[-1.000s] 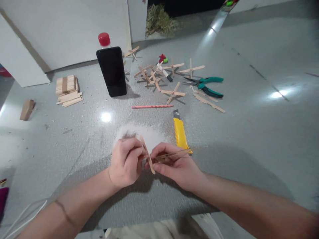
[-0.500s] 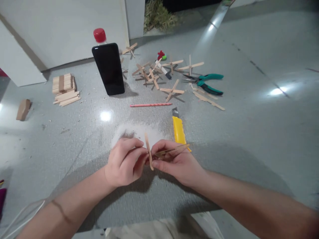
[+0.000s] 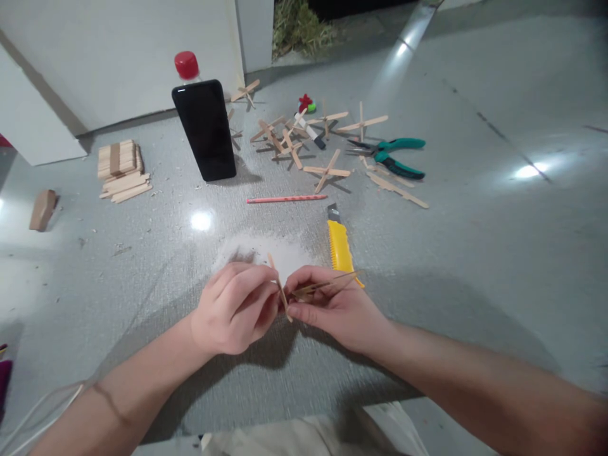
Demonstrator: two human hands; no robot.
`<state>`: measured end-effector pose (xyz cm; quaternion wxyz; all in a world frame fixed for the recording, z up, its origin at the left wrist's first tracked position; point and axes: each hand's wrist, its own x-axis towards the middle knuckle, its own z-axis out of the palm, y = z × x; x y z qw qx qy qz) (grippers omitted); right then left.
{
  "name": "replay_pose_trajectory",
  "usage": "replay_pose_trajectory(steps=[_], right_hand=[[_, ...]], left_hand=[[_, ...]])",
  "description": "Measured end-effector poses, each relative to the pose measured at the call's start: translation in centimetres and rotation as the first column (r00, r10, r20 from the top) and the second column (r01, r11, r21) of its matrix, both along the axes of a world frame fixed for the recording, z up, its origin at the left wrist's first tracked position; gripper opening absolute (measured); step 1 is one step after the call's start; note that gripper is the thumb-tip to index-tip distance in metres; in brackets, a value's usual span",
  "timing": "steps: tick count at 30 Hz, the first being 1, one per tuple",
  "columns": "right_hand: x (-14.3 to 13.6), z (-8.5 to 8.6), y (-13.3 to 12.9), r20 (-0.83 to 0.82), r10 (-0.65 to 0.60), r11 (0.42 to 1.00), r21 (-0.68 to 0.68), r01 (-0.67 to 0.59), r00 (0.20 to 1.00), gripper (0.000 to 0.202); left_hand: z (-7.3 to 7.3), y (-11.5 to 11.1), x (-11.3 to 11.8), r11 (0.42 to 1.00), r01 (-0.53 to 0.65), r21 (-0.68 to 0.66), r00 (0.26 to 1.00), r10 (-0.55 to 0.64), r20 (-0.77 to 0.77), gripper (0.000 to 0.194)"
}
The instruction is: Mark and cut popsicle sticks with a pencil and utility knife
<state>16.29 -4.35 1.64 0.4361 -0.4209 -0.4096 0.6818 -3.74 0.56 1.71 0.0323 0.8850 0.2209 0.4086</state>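
Observation:
Between my fingertips stands a wooden craft stick, tilted, its lower end at my right thumb. My left hand is closed in a pinch on it from the left. My right hand is closed around more craft sticks, which reach out to the right past the fingers; they seem to meet the upright one, though the joint is hidden. White powder lies on the grey surface just beyond my hands. A yellow utility knife rests close to my right fingers.
Beyond lie a pink pencil, several crossed-stick pieces, green-handled pliers and cut sticks. A black phone leans on a red-capped bottle. Craft stick bundles and a brown block sit at left.
The upright stick has turned slightly, its top leaning further left. My left hand has rotated a little and shifted left; my right hand holds nearly still.

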Motion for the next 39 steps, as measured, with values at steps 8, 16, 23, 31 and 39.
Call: replay_pose_trajectory(steps=[8, 16, 23, 31, 39], right_hand=[[-0.1, -0.1, -0.1, 0.081, -0.05, 0.996, 0.079, 0.044, 0.995, 0.013], [0.4, -0.5, -0.5, 0.277, -0.118, 0.951, 0.306, 0.029, 0.954, 0.01], [0.6, -0.6, -0.3, 0.224, -0.215, 0.922, 0.367, 0.122, 0.95, 0.011], [0.0, -1.2, 0.1, -0.155, -0.14, 0.978, -0.176, 0.112, 0.978, 0.033], [0.2, -0.8, 0.2, -0.267, -0.039, 0.975, -0.219, -0.021, 0.963, 0.03]], left_hand=[[1.2, -1.0, 1.2, 0.979, -0.096, -0.181, 0.995, 0.102, 0.022, 0.012], [1.7, -2.3, 1.7, 0.821, -0.012, -0.571, 0.988, 0.099, 0.122, 0.009], [1.7, -2.5, 1.8, 0.817, 0.06, -0.574, 0.984, 0.048, 0.172, 0.012], [1.5, -1.5, 1.2, 0.984, 0.042, -0.171, 0.998, -0.034, 0.053, 0.021], [1.0, -1.1, 1.2, 0.988, 0.02, -0.156, 1.0, -0.017, 0.022, 0.015]])
